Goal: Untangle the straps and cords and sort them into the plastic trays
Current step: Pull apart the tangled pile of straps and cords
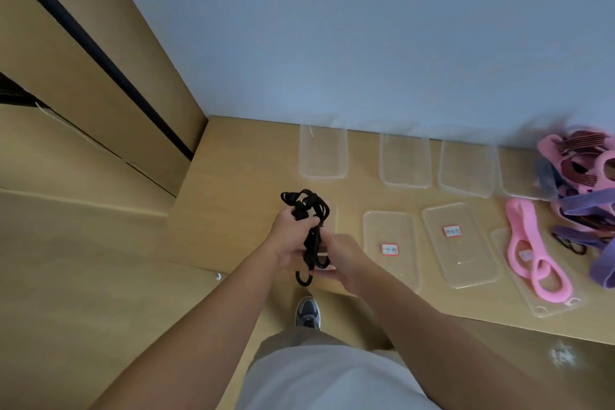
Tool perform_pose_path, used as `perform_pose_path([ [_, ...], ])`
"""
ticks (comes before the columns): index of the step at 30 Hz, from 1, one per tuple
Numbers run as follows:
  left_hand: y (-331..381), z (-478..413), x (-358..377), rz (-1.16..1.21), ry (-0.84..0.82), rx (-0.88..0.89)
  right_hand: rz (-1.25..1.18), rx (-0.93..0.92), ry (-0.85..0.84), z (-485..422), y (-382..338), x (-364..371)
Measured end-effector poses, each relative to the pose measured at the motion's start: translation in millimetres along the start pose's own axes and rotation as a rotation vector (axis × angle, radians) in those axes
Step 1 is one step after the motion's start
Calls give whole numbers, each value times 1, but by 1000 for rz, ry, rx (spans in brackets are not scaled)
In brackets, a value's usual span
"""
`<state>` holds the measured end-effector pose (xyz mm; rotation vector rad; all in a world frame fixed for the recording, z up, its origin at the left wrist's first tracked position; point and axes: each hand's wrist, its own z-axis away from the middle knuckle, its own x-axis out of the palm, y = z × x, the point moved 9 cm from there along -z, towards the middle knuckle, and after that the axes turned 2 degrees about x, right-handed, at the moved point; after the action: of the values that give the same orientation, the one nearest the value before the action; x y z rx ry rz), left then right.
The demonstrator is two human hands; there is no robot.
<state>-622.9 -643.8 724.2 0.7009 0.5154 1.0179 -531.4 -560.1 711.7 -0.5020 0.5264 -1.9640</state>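
Observation:
A bundle of black cords (311,230) with a hook end hanging below is gripped by my left hand (289,236) over the table's left end. My right hand (342,260) holds the lower part of the same bundle, fingers curled round it. A pink strap (529,250) lies in the front right clear tray (545,303). A tangled heap of pink, purple and dark striped straps (582,183) sits at the table's far right. Several clear plastic trays stand in two rows, such as one back left tray (322,173) and a labelled front tray (392,276).
The wooden table (233,210) butts against a blue-grey wall. Its left edge drops to the floor, where my shoe (307,313) shows. Wooden panels with a dark gap (100,60) rise on the left.

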Motion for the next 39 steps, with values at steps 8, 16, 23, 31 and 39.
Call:
perform_pose_path([
  [8,-8,-34,-6,-422,92,104,528,-206,214,-6,-6,-13],
  [16,38,-11,4,-972,356,378,631,-302,357,10,-40,-44],
  [23,104,18,98,-1371,45,801,927,-430,658,56,-88,-150],
  [31,126,36,249,-1653,-190,958,1145,-327,809,113,-81,-300],
  [39,103,81,390,-1673,-204,982,1178,-397,797,167,-57,-426],
])
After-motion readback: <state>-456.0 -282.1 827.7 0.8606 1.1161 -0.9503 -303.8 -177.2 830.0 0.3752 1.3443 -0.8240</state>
